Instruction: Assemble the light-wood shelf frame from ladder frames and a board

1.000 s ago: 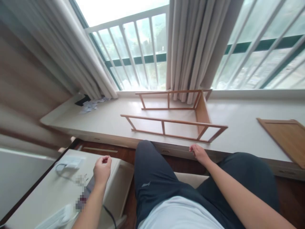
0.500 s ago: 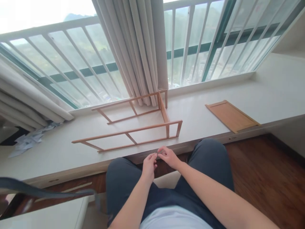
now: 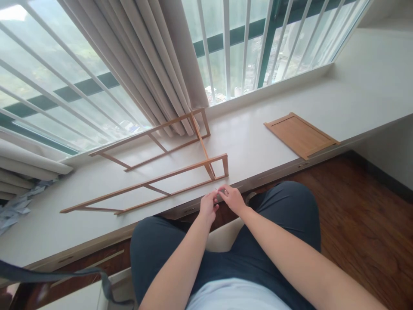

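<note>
the left hand [image 3: 209, 206] and right hand [image 3: 231, 199] meet fingertip to fingertip at the near edge of the window ledge [image 3: 258, 146], both pinched shut on a tiny part [image 3: 217, 190] too small to make out. just beyond them on the ledge stands a wooden frame [image 3: 167, 155], two slatted rails joined by an end piece. a flat wooden panel [image 3: 300, 135] lies well apart to the right, and curtains [image 3: 155, 60] hang behind the frame.

You're in a home, by the look of it, high up: long curtains [image 3: 155, 64] hang at a barred window [image 3: 245, 47], a wide white sill [image 3: 290, 99] runs beneath, wood floor [image 3: 364, 224] underfoot.
</note>
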Tool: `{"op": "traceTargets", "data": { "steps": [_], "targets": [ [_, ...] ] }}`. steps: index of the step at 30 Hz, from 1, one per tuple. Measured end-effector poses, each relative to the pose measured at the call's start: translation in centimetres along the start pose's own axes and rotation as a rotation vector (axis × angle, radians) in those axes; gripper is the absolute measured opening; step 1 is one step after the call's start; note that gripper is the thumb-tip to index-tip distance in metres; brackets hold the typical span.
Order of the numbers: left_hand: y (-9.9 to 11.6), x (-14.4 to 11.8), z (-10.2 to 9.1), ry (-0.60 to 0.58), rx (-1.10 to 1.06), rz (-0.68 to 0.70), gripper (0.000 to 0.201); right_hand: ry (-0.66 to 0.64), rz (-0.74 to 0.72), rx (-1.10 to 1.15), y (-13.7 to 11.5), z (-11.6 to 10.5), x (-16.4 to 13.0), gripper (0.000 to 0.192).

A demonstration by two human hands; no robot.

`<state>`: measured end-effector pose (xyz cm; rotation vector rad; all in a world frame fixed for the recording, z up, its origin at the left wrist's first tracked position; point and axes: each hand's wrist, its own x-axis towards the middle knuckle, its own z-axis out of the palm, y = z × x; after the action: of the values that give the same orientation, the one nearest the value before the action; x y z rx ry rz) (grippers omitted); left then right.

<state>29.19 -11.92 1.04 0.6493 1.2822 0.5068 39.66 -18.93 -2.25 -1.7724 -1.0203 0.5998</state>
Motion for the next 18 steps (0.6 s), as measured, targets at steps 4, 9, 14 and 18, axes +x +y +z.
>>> {"op": "traceTargets", "data": {
  "steps": [4,9,14,18],
  "targets": [
    [0.2,1.1,1.3,0.008,-0.012,-0.021,0.025,0.015,-0.003,-0.124,0.4,-0.2,0.9,0.014],
    [0.3,2.4,1.8,-0.007,0.019,-0.003,0.028,0.051,0.051,-0.212,0.6,0.2,1.6,0.012],
    [0.8,3.7,1.1,-0.029,0.356,0.227,0.025,0.126,0.129,-0.067,1.3,0.2,2.1,0.013],
    [2.0,4.6,0.8,0.183,0.890,0.786,0.027,0.214,0.320,0.255,2.6,0.2,2.6,0.015]
  ]
}}
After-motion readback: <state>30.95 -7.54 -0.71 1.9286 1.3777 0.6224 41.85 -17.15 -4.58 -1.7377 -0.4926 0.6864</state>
